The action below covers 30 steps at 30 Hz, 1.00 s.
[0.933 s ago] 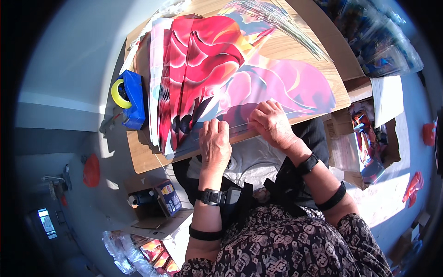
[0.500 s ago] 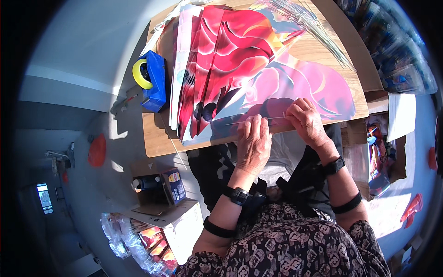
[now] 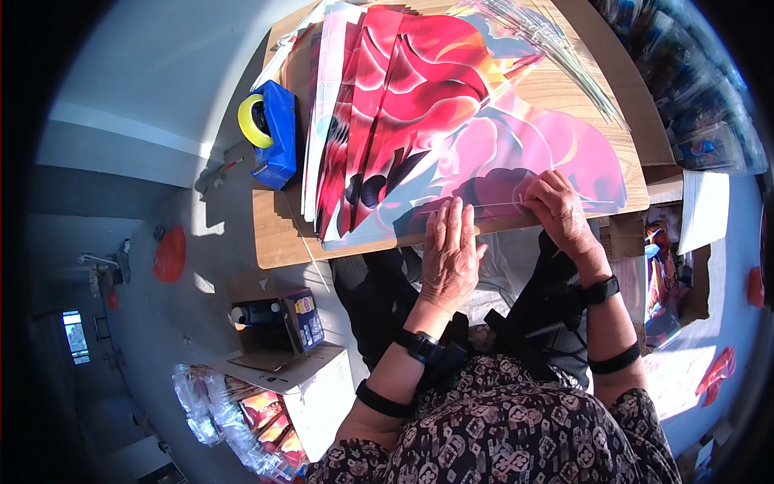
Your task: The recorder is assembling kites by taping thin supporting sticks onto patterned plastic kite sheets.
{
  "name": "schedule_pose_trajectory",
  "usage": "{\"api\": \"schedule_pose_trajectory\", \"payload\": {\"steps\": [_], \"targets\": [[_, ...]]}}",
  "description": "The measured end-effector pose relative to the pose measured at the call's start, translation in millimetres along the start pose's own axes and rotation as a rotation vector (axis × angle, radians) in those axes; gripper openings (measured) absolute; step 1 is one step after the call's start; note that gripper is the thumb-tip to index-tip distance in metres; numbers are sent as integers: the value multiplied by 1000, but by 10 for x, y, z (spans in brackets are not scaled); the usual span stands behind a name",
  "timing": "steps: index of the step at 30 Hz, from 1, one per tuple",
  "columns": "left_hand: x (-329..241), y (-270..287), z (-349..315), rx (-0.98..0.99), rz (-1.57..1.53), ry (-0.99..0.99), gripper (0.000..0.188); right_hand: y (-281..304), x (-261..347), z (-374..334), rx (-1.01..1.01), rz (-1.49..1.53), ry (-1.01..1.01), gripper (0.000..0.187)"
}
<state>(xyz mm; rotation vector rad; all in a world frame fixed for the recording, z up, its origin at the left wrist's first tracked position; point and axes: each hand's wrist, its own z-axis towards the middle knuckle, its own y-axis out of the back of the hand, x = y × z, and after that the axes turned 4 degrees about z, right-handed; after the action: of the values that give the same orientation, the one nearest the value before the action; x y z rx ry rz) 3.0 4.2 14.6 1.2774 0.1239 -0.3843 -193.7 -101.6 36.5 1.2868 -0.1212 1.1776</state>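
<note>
A printed sheet [image 3: 576,149] with pink and grey petal shapes lies along the near edge of the wooden table [image 3: 282,250]. Along its near border runs a thin pale stick [image 3: 592,202]. My left hand [image 3: 451,254] rests over that border, fingers stretched out and side by side, holding nothing. To its right, my right hand [image 3: 559,211] has its fingers bent and pinched at the stick; the fingertips partly hide it. Fanned red printed sheets [image 3: 427,77] lie beyond my left hand, on top of the paler sheet.
A blue tape dispenser [image 3: 276,137] with a yellow roll stands at the table's left edge. A bundle of thin sticks [image 3: 556,56] lies at the far right. Open cardboard boxes [image 3: 318,387] stand below left, and another box [image 3: 697,282] holds colourful packages at the right.
My left hand's fingers have straightened and lie flatter on the sheet's near border. My right hand has slid slightly right along the stick. The whole view has shifted a little.
</note>
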Motion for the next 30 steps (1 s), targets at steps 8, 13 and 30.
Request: {"api": "schedule_pose_trajectory", "payload": {"steps": [8, 13, 30], "targets": [[-1, -36, -22, -5, 6, 7, 76, 12, -28, -18, 5, -22, -6, 6], [22, -51, -34, -6, 14, -13, 77, 8, -24, -17, 7, -19, -11, 7], [39, -68, -21, 1, 75, -29, 68, -385, 59, 82, 7, -86, 79, 16]]}}
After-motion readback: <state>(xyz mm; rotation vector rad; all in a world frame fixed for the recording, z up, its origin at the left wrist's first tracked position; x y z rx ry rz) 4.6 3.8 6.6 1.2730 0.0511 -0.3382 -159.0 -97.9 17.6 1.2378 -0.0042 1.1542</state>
